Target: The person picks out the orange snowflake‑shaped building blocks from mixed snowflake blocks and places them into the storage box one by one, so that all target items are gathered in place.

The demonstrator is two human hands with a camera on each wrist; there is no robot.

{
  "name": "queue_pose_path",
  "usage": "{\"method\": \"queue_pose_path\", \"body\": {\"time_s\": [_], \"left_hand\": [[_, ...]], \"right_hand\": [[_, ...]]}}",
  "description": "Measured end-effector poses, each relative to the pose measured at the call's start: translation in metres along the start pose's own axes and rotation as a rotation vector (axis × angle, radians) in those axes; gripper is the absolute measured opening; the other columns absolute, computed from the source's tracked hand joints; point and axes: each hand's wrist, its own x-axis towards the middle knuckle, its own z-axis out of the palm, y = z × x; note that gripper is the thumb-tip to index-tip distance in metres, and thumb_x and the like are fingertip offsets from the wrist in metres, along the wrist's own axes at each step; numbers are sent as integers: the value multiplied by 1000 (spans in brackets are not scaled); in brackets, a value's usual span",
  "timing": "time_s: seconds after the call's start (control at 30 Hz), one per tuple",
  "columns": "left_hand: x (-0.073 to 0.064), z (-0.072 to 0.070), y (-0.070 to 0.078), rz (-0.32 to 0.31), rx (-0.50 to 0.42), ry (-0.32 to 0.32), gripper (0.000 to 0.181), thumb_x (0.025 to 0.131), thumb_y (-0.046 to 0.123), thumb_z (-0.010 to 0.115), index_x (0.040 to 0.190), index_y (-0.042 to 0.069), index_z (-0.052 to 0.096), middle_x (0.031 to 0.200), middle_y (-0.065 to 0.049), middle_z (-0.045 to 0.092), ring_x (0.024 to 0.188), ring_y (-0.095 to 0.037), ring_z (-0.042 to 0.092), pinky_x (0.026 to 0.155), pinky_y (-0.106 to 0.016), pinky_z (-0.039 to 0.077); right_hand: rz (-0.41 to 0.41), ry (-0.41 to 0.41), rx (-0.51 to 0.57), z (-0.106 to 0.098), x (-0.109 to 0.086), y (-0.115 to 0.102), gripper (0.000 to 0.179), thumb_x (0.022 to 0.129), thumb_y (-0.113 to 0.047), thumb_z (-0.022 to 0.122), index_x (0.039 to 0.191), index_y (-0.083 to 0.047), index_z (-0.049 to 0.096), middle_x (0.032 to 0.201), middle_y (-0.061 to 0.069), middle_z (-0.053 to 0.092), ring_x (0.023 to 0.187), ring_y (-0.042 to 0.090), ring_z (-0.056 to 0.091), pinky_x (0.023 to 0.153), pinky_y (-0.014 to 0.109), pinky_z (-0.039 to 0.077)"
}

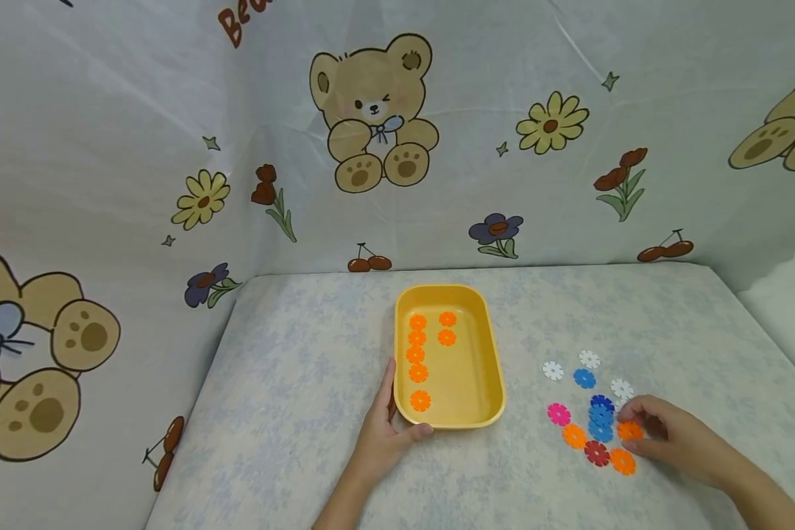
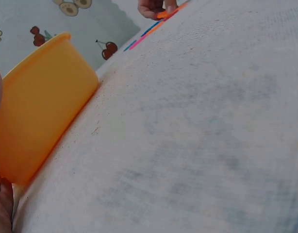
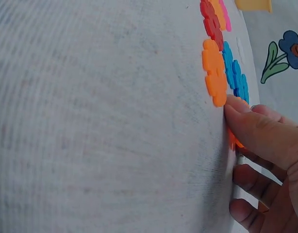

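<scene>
- Cloth (image 1: pixel 172 118): pale, printed with bears, flowers and cherries; stood behind the table and along its left side.
- Table (image 1: pixel 291 397): pale, mottled; carried everything below.
- Left hand (image 1: pixel 383 440): held the tray at its near left corner, thumb by the near rim, fingers along the left wall.
- Tray (image 1: pixel 470 368): yellow, flat on the table.
- Orange discs (image 1: pixel 415 355): seven, notched; lay in the tray, five in a left column, two right of its far end.
- White discs (image 1: pixel 553 370): far side of the loose group, right of the tray.
- Pink disc (image 1: pixel 559 414): one, at the group's left.
- Blue discs (image 1: pixel 601 430): four; one apart, three in a close row.
- Red disc (image 1: pixel 597 453): one, between two loose orange discs (image 1: pixel 575 436).
- Held disc (image 1: pixel 630 430): orange, at the group's right edge.
- Right hand (image 1: pixel 679 442): pinched the held disc between thumb and fingers, low over the table.
</scene>
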Motion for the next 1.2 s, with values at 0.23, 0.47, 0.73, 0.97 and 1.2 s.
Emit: {"method": "queue_pose_path", "body": {"time_s": [0.23, 0.47, 0.73, 0.97, 1.2], "left_hand": [[1, 0, 0, 10, -17, -5, 109, 84, 22, 81, 161, 25, 4, 167, 8, 9, 154, -15, 13, 113, -8, 21], [1, 1, -1, -6, -27, -5, 109, 84, 23, 81, 161, 26, 4, 167, 10, 8, 154, -13, 13, 113, -7, 20], [1, 0, 0, -16, -36, -1, 109, 84, 24, 81, 161, 26, 5, 167, 10, 9, 154, -14, 14, 112, -6, 21], [1, 0, 0, -12, -35, 1, 110, 83, 21, 82, 161, 25, 5, 167, 10, 10, 154, -12, 14, 113, -7, 21], [1, 0, 0, -14, -31, -2, 110, 83, 22, 82, 161, 26, 5, 167, 9, 9, 154, -13, 13, 113, -7, 20]], "right_hand": [[11, 106, -120, 4, 3, -6, 42, 76, -34, 85, 113, -18, 71, 99, -4, 67, 75, -2, 47, 65, 14, 47], [24, 106, -157, 3, 5, -8, 50, 78, -38, 83, 119, -15, 67, 83, -5, 57, 70, 2, 44, 58, 17, 44], [67, 32, -86, 0, 2, -5, 65, 79, -48, 80, 129, -13, 59, 92, -1, 60, 70, 4, 44, 58, 19, 43], [62, 57, -102, 0, 1, -4, 57, 77, -42, 83, 123, -12, 68, 103, 0, 66, 72, 2, 44, 60, 17, 44], [-19, 260, -153, 1, 3, -16, 49, 73, -41, 86, 110, -12, 75, 79, -6, 55, 66, 3, 39, 51, 21, 33]]}}
